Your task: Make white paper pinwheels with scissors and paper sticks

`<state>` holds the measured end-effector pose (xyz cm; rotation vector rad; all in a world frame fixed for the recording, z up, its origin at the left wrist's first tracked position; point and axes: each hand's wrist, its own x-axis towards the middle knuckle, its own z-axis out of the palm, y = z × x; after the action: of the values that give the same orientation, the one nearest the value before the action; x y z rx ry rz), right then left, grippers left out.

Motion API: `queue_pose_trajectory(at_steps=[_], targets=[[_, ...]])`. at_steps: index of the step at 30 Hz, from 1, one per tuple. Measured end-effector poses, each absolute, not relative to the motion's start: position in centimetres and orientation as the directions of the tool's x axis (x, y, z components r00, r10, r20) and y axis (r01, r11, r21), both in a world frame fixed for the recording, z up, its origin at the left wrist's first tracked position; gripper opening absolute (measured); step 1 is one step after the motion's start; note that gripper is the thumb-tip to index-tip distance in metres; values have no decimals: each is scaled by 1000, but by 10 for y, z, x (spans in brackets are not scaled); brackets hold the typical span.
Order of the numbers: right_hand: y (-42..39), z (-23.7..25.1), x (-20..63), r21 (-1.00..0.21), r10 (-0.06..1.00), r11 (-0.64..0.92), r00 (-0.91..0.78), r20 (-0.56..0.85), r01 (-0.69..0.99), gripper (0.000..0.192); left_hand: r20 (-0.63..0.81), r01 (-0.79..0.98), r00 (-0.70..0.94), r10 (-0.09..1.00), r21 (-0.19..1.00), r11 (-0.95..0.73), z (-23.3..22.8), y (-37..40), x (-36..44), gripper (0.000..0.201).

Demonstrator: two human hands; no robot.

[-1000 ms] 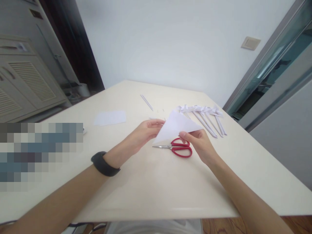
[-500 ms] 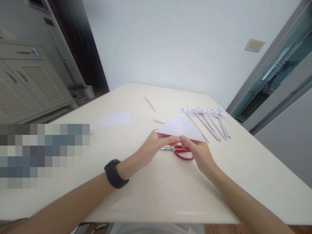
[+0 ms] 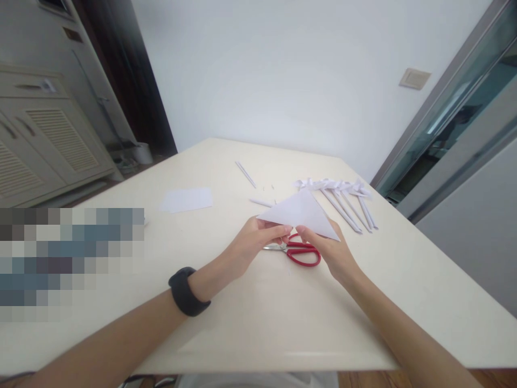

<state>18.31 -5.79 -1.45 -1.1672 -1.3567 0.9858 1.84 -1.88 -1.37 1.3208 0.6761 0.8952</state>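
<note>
A white sheet of paper folded into a triangle (image 3: 301,212) is held above the table, its peak pointing away from me. My left hand (image 3: 258,237) pinches its near edge on the left, thumb on top and fingers underneath. On the other side my right hand (image 3: 329,242) grips the same paper, the thumb along the near edge and the fingers partly hidden beneath. Scissors with red handles (image 3: 302,256) lie on the table just below the paper, partly covered by my hands.
Several rolled paper sticks with ruffled white tops (image 3: 347,202) lie at the right. Flat white sheets (image 3: 188,199) rest at the left. Thin paper sticks (image 3: 245,174) lie farther back, and another paper roll (image 3: 260,202) is beside the triangle. A wall stands behind the table (image 3: 226,312).
The triangle's right side has tilted down a little. My right thumb has slid slightly right, apart from the left thumb. The whole view has shifted a little.
</note>
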Motion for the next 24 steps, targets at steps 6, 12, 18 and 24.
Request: queue_pose_trajectory(at_steps=[6, 12, 18, 24], targets=[[-61, -14, 181, -974, 984, 178, -52, 172, 137, 18, 54, -88, 472, 880, 996, -14, -17, -19, 18, 21], [-62, -9, 179, -977, 978, 185, -118, 173, 103, 15, 107, -122, 425, 899, 991, -60, -15, -23, 21, 16], [-59, -8, 181, -981, 986, 167, -8, 167, 99, 12, 102, -113, 397, 912, 992, -62, -12, -24, 21, 17], [-50, -10, 192, -984, 987, 160, -27, 158, 73, 15, 162, -137, 354, 921, 983, -120, -11, -16, 17, 18]])
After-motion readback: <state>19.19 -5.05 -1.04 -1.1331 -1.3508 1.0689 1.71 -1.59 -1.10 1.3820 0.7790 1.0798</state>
